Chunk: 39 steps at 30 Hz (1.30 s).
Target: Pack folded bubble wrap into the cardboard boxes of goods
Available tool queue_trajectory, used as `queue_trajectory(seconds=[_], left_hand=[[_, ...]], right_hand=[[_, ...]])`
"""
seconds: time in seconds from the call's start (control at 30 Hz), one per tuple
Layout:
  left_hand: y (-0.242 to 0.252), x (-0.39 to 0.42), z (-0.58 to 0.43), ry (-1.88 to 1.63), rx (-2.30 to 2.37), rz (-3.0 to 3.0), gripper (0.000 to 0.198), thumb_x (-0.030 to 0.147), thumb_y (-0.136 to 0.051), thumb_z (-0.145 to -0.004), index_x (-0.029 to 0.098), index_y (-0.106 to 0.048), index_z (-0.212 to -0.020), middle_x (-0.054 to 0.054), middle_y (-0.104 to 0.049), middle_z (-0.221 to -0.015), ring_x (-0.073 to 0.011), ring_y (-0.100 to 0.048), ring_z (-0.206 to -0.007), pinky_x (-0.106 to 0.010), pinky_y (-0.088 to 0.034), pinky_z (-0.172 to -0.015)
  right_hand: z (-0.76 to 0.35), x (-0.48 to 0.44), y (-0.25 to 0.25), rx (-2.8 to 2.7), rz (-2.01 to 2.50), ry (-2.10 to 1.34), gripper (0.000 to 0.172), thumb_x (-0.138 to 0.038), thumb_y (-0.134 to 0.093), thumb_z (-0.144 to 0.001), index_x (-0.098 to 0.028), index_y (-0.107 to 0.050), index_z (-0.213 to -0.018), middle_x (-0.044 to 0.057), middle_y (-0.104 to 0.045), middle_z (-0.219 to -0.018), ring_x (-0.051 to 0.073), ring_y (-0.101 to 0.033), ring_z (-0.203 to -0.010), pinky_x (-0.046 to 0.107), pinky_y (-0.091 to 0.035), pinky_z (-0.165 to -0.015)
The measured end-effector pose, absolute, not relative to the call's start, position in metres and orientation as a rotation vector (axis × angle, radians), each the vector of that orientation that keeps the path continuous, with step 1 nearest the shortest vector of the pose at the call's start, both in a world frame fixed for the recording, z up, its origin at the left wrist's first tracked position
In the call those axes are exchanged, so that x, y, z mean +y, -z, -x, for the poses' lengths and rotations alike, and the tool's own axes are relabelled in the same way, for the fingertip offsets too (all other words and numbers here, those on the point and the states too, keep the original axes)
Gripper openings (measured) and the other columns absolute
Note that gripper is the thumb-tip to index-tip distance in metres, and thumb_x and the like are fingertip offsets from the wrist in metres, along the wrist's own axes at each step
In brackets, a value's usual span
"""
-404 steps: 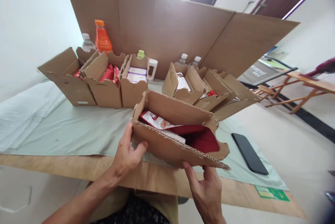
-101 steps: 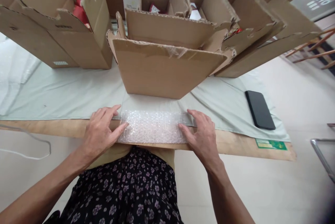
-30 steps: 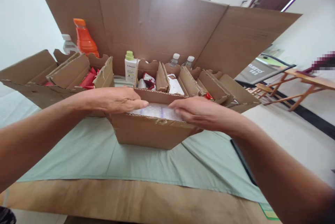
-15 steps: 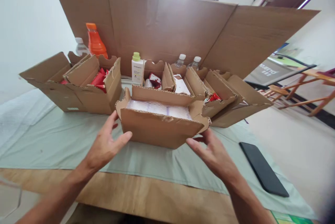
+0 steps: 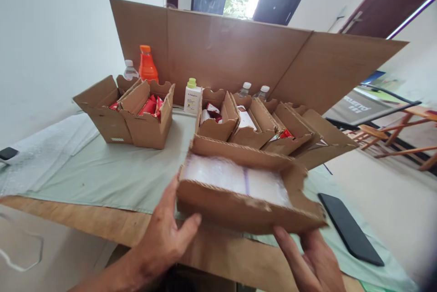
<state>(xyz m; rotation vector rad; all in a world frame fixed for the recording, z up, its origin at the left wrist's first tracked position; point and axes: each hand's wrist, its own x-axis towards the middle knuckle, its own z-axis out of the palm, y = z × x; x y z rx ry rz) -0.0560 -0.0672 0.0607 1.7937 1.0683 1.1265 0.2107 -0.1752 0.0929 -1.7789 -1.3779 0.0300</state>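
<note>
I hold an open cardboard box (image 5: 239,207) above the near table edge, tilted toward me. My left hand (image 5: 167,237) grips its left end, thumb along the front wall. My right hand (image 5: 312,262) supports it from below at the right end, fingers curled under the base. Inside the box, clear bubble wrap (image 5: 235,180) lies over white packets with a purple stripe and covers the contents.
Several open cardboard boxes (image 5: 146,116) with red packets stand in a row behind, before a tall cardboard sheet (image 5: 239,55). An orange bottle (image 5: 147,64), a white bottle (image 5: 192,96) and clear bottles stand among them. A black phone (image 5: 350,235) lies on the green cloth (image 5: 112,173) at right.
Both hands took hold of the box and lifted it off the cloth toward me. A second ago they were pressing the bubble wrap down inside it.
</note>
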Motion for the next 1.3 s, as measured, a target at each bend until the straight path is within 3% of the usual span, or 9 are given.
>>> queue_trajectory(seconds=[0.17, 0.3, 0.4, 0.5, 0.63, 0.77, 1.0, 1.17, 1.3], left_hand=[[-0.083, -0.042, 0.089, -1.271, 1.27, -1.721, 0.06, 0.041, -0.065, -0.089, 0.016, -0.049, -0.141, -0.018, -0.064, -0.136, -0.0352, -0.061, -0.13, -0.059, -0.045, -0.115], [-0.07, -0.065, 0.106, -1.285, 1.448, -1.689, 0.072, 0.04, -0.067, -0.089, 0.019, -0.041, -0.152, -0.018, -0.055, -0.147, -0.0375, -0.053, -0.139, -0.06, -0.039, -0.12], [-0.045, -0.096, 0.109, -1.269, 1.541, -1.63, 0.081, 0.036, -0.063, -0.093, 0.022, -0.026, -0.163, -0.018, -0.046, -0.158, -0.0378, -0.044, -0.148, -0.06, -0.035, -0.124], [-0.023, -0.119, 0.108, -1.287, 1.582, -1.684, 0.084, 0.029, -0.056, -0.098, 0.026, -0.011, -0.168, -0.015, -0.035, -0.167, -0.0368, -0.035, -0.155, -0.059, -0.035, -0.125], [-0.006, -0.12, 0.107, -1.341, 1.453, -1.869, 0.098, 0.021, -0.065, -0.088, 0.03, -0.01, -0.169, -0.012, -0.019, -0.175, -0.0416, -0.029, -0.158, -0.062, -0.036, -0.124], [-0.001, -0.104, 0.103, -1.317, 1.376, -1.872, 0.12, 0.025, -0.083, -0.076, 0.034, -0.008, -0.169, -0.01, -0.003, -0.178, -0.0462, -0.014, -0.16, -0.062, -0.038, -0.122], [-0.007, -0.097, 0.089, -1.275, 1.346, -1.776, 0.128, 0.03, -0.088, -0.074, 0.048, -0.001, -0.166, 0.003, -0.007, -0.178, -0.0448, -0.017, -0.159, -0.064, -0.039, -0.123], [-0.006, -0.097, 0.082, -1.29, 1.35, -1.746, 0.135, 0.02, -0.09, -0.068, 0.05, -0.001, -0.166, 0.002, -0.009, -0.177, -0.048, -0.01, -0.159, -0.07, -0.04, -0.121], [-0.003, -0.094, 0.073, -1.299, 1.293, -1.761, 0.133, 0.011, -0.085, -0.07, 0.047, -0.001, -0.166, 0.0, 0.002, -0.178, -0.0485, -0.001, -0.16, -0.07, -0.042, -0.118]], right_hand=[[-0.173, -0.103, -0.115, -1.417, 1.633, -0.201, 0.042, -0.057, -0.056, -0.095, -0.021, -0.067, -0.113, 0.009, -0.075, -0.098, 0.024, -0.065, -0.076, 0.034, -0.051, -0.06], [-0.164, -0.067, -0.104, -1.482, 1.472, -0.394, 0.051, -0.057, -0.058, -0.096, -0.021, -0.06, -0.133, 0.012, -0.07, -0.129, 0.03, -0.066, -0.114, 0.044, -0.056, -0.094], [-0.16, -0.038, -0.091, -1.564, 1.346, -0.557, 0.062, -0.054, -0.058, -0.096, -0.023, -0.049, -0.149, 0.012, -0.057, -0.152, 0.032, -0.053, -0.139, 0.051, -0.043, -0.117], [-0.15, -0.002, -0.086, -1.641, 1.272, -0.629, 0.068, -0.049, -0.056, -0.096, -0.023, -0.041, -0.157, 0.01, -0.048, -0.162, 0.03, -0.043, -0.15, 0.053, -0.033, -0.126], [-0.129, 0.036, -0.088, -1.636, 1.305, -0.566, 0.069, -0.044, -0.048, -0.099, -0.019, -0.035, -0.161, 0.011, -0.041, -0.167, 0.028, -0.039, -0.154, 0.053, -0.027, -0.129], [-0.112, 0.047, -0.086, -1.566, 1.32, -0.458, 0.066, -0.044, -0.042, -0.102, -0.018, -0.035, -0.162, 0.012, -0.041, -0.167, 0.025, -0.038, -0.154, 0.051, -0.028, -0.13], [-0.097, 0.043, -0.078, -1.504, 1.346, -0.331, 0.064, -0.049, -0.039, -0.104, -0.015, -0.042, -0.158, 0.016, -0.043, -0.164, 0.024, -0.04, -0.153, 0.049, -0.029, -0.129], [-0.092, 0.047, -0.079, -1.504, 1.354, -0.355, 0.063, -0.05, -0.04, -0.104, -0.017, -0.043, -0.158, 0.014, -0.04, -0.167, 0.025, -0.036, -0.155, 0.05, -0.026, -0.131], [-0.095, 0.046, -0.075, -1.525, 1.321, -0.392, 0.063, -0.054, -0.039, -0.105, -0.019, -0.046, -0.157, 0.012, -0.042, -0.166, 0.024, -0.037, -0.155, 0.047, -0.027, -0.131]])
